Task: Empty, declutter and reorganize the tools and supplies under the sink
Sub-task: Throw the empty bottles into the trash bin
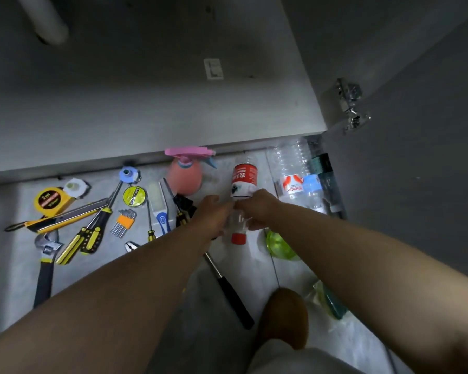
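1. Hands hold the red-label bottle on the floor, beside the pink sprayer.
2. Both the left hand and right hand look curled round it, though it is blurry.
3. Keep the grip firm and lift slowly.

The pink spray bottle stands upright on the floor. Just right of it, a clear red-labelled bottle with a red cap is gripped round its bare middle by the left hand and right hand (cap end nearest the person). Further right are clear water bottles. Left of the spray bottle lie a yellow-green tape roll, an orange-clipped hex key set, yellow-and-black screwdrivers, a yellow tape measure and, farthest left, an adjustable wrench.
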{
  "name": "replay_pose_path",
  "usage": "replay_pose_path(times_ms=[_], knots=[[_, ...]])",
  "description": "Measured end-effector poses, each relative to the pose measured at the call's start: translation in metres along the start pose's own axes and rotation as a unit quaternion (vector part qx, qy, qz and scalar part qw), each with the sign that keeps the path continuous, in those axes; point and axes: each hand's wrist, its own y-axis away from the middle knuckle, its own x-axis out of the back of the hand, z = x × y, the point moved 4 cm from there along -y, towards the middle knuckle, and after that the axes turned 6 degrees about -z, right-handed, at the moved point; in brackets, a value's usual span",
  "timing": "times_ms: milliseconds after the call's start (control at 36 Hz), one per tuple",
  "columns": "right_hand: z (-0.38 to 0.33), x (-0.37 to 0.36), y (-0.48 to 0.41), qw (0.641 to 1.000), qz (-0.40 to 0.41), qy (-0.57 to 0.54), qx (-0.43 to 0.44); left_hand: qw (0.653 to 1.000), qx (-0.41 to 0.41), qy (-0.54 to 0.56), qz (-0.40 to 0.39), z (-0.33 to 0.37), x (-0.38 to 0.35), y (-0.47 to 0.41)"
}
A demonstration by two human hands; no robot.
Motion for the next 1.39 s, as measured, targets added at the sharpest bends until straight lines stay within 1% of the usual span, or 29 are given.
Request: replay_pose_path(times_ms=[56, 111, 167, 222, 250, 278, 333, 361, 389, 417, 444, 500, 583, 639, 722, 806, 944, 1028, 1111, 1278, 1333, 1389], knots=[[-0.003, -0.004, 0.014, 0.993, -0.096, -0.071, 0.011, 0.998, 0.016, 0.052, -0.017, 0.000, -0.002, 0.003], [-0.006, -0.008, 0.027, 0.980, -0.170, -0.102, 0.025, 0.992, 0.030, 0.117, -0.047, -0.001, -0.004, 0.005], [-0.007, -0.009, 0.036, 0.975, -0.205, -0.081, 0.023, 0.982, 0.038, 0.166, -0.082, -0.004, -0.007, 0.008], [-0.008, -0.004, 0.045, 0.973, -0.228, -0.004, 0.015, 0.975, 0.049, 0.192, -0.104, -0.010, -0.009, 0.009], [-0.009, 0.001, 0.047, 0.974, -0.224, 0.041, 0.014, 0.973, 0.050, 0.197, -0.109, -0.012, -0.010, 0.009], [-0.012, 0.009, 0.049, 0.976, -0.200, 0.080, 0.016, 0.973, 0.049, 0.197, -0.107, -0.013, -0.010, 0.009], [-0.018, 0.029, 0.047, 0.980, -0.098, 0.169, 0.040, 0.975, 0.050, 0.196, -0.089, -0.016, -0.010, 0.006], [-0.021, 0.041, 0.044, 0.970, -0.027, 0.234, 0.056, 0.976, 0.053, 0.197, -0.081, -0.018, -0.010, 0.005], [-0.023, 0.053, 0.040, 0.952, 0.048, 0.295, 0.065, 0.976, 0.056, 0.198, -0.077, -0.019, -0.010, 0.004], [-0.022, 0.065, 0.036, 0.935, 0.114, 0.330, 0.063, 0.975, 0.059, 0.198, -0.076, -0.021, -0.011, 0.003], [-0.019, 0.074, 0.032, 0.926, 0.161, 0.338, 0.050, 0.975, 0.062, 0.196, -0.077, -0.022, -0.011, 0.002], [-0.006, 0.088, 0.021, 0.922, 0.199, 0.333, 0.005, 0.974, 0.064, 0.200, -0.080, -0.025, -0.013, -0.001], [0.010, 0.099, 0.002, 0.919, 0.203, 0.335, -0.049, 0.969, 0.064, 0.222, -0.085, -0.028, -0.016, -0.003], [0.016, 0.098, -0.011, 0.922, 0.183, 0.334, -0.075, 0.968, 0.064, 0.227, -0.088, -0.029, -0.018, -0.005], [0.023, 0.090, -0.024, 0.938, 0.173, 0.287, -0.091, 0.967, 0.065, 0.227, -0.093, -0.030, -0.018, -0.008], [0.028, 0.083, -0.033, 0.948, 0.176, 0.255, -0.077, 0.967, 0.065, 0.226, -0.093, -0.030, -0.016, -0.010], [0.020, 0.080, -0.032, 0.953, 0.149, 0.257, -0.054, 0.968, 0.063, 0.224, -0.091, -0.026, -0.016, -0.009], [0.013, 0.089, -0.018, 0.959, 0.159, 0.232, -0.041, 0.968, 0.045, 0.227, -0.094, -0.016, -0.021, -0.002], [0.001, 0.102, 0.006, 0.954, 0.194, 0.227, -0.022, 0.971, 0.039, 0.219, -0.088, -0.006, -0.028, 0.008], [-0.028, 0.129, 0.081, 0.945, 0.250, 0.212, 0.016, 0.981, 0.028, 0.158, -0.105, 0.018, -0.041, 0.046], [-0.031, 0.135, 0.111, 0.939, 0.252, 0.233, 0.021, 0.987, 0.021, 0.113, -0.109, 0.027, -0.047, 0.064], [-0.032, 0.142, 0.145, 0.928, 0.258, 0.265, 0.032, 0.989, 0.017, 0.090, -0.120, 0.038, -0.054, 0.085]])
